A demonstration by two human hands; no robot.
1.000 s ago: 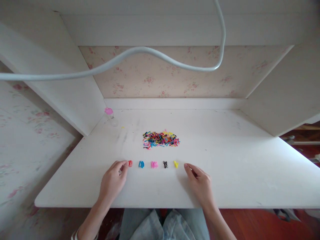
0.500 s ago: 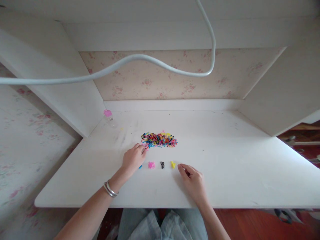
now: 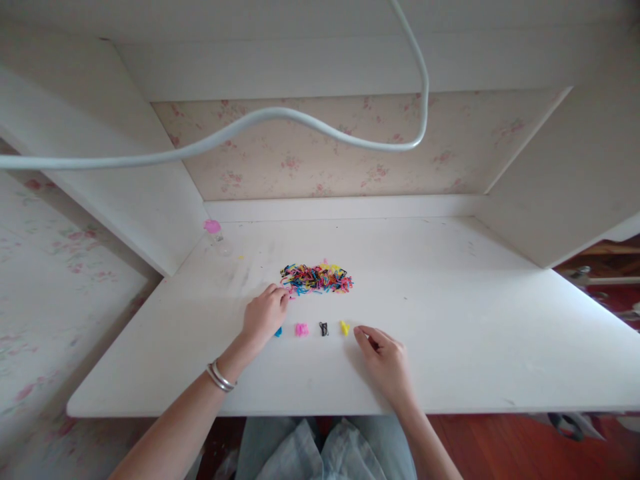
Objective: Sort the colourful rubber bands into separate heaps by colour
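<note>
A heap of small multicoloured rubber bands [image 3: 316, 279] lies mid-table. My left hand [image 3: 265, 313] is at its near left end, fingers curled together; whatever they hold is hidden. Partly covered by that hand is a small blue group of bands [image 3: 279, 331]. To its right, in a row, are a pink group of bands [image 3: 302, 329], a black group of bands [image 3: 324, 328] and a yellow group of bands [image 3: 345, 327]. Beside the yellow group rests my right hand [image 3: 384, 357], thumb and forefinger pinched; I cannot make out anything between them.
A clear bottle with a pink cap [image 3: 213, 228] lies at the back left of the white table [image 3: 475, 347]. A yellow speck [image 3: 241, 257] is near it. Overhead, a white cable [image 3: 280, 115] crosses the view. White side panels and a back wall enclose the table.
My left hand has drawn back slightly left from the heap, uncovering more of the blue group. A red band seen by its fingertips no longer shows there. My right hand stays nearly still.
</note>
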